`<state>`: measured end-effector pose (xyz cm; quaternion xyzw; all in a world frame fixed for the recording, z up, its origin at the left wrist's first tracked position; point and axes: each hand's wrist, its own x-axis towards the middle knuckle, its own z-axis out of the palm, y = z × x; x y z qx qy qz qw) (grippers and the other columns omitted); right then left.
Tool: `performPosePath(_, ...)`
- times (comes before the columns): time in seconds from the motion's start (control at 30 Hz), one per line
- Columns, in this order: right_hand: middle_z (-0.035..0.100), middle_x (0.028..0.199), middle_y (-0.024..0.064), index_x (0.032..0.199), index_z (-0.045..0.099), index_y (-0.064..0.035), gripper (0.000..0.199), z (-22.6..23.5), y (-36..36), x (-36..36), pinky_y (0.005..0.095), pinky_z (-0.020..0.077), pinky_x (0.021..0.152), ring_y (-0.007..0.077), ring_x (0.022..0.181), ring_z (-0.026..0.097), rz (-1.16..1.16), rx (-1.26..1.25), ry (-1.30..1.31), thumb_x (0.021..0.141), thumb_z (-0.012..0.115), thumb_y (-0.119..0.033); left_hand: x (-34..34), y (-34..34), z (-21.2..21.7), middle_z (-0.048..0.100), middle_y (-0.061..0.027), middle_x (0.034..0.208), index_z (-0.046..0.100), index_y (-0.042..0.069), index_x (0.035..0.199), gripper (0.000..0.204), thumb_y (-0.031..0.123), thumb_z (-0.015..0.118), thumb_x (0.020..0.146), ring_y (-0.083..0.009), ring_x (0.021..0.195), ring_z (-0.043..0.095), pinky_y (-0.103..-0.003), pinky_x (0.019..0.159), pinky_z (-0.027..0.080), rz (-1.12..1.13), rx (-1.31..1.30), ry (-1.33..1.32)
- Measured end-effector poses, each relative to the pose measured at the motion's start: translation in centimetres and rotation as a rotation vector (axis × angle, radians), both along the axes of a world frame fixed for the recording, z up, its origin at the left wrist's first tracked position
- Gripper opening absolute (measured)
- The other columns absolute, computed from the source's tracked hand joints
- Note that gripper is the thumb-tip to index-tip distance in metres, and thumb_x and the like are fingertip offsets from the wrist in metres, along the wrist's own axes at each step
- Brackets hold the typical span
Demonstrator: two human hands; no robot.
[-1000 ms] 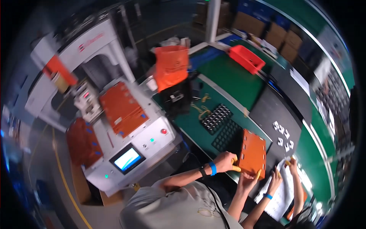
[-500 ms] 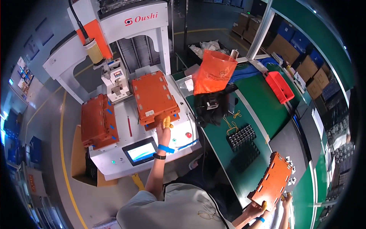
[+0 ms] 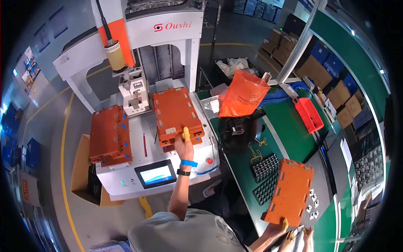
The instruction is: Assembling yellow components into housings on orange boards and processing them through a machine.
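My left hand, with yellow finger cots, a blue wrist strap and a black watch, grips the front edge of an orange rectangular casing on the white machine's bed. A second orange casing, with blue marks along its side, lies on the bed's left. At the lower right, my right hand holds another orange casing by its near end, tilted above the green bench. Its thumb lies on the face; the other fingers are hidden behind. Close beside it are another person's hands, also in yellow finger cots.
The white gantry machine carries a lit screen and a red button. On the green bench are black trays, an orange bag, a red bin and small white parts. A cardboard box stands at left.
The casing in my right hand has turned its broad face more toward me and shifted left over the black trays. My left hand stays at the other casing's front edge. The whole view has shifted.
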<state>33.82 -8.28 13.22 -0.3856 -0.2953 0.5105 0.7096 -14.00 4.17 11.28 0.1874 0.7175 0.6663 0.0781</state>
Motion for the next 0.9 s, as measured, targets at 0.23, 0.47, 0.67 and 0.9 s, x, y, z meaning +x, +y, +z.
performPosePath(0.23,0.057,0.133,0.0128,0.138,0.049,-0.0026,0.068,2.9,2.9,-7.4,0.0487,0.0427,0.108,0.0306,0.125,0.054,0.051,-0.076,0.383,0.072,0.064,-0.013,-3.7,4.3,8.6,0.064,-0.0008,0.086,0.066,0.012,0.098,0.02,0.03,0.063,0.09,-0.0081,0.05,0.043,-0.021,0.042,0.036,0.049,0.721,-0.84)
performPosePath(0.47,0.055,0.137,0.013,0.139,0.047,-0.0035,0.066,4.9,5.2,-12.6,0.0467,0.0428,0.107,0.0298,0.127,0.054,0.423,-0.16,0.395,0.077,0.063,-0.017,-9.3,-6.1,4.1,0.063,0.0022,0.081,0.067,0.018,0.103,0.033,0.046,0.057,0.087,-0.0134,0.046,0.05,-0.025,0.039,0.042,-0.044,0.742,-0.875)
performPosePath(0.67,0.057,0.129,0.0085,0.129,0.053,-0.0075,0.048,6.0,11.3,-16.5,0.0478,0.0432,0.106,0.0261,0.119,0.057,0.649,-0.209,0.375,0.087,0.064,-0.026,-4.4,-23.8,9.8,0.043,-0.0171,0.151,0.04,0.005,0.148,0.074,0.032,0.059,0.083,-0.04,0.136,0.044,-0.06,0.115,0.031,-0.34,0.962,-0.561)
performPosePath(0.9,0.058,0.134,0.0101,0.134,0.053,-0.0055,0.054,8.6,15.8,-27.2,0.0416,0.0427,0.107,0.0254,0.125,0.054,0.896,-0.169,0.442,0.086,0.067,-0.026,1.0,-34.5,7.8,0.042,-0.0255,0.148,0.035,0.002,0.149,0.078,0.039,0.055,0.083,-0.0467,0.126,0.051,-0.063,0.1,0.048,0.023,0.886,-0.363)
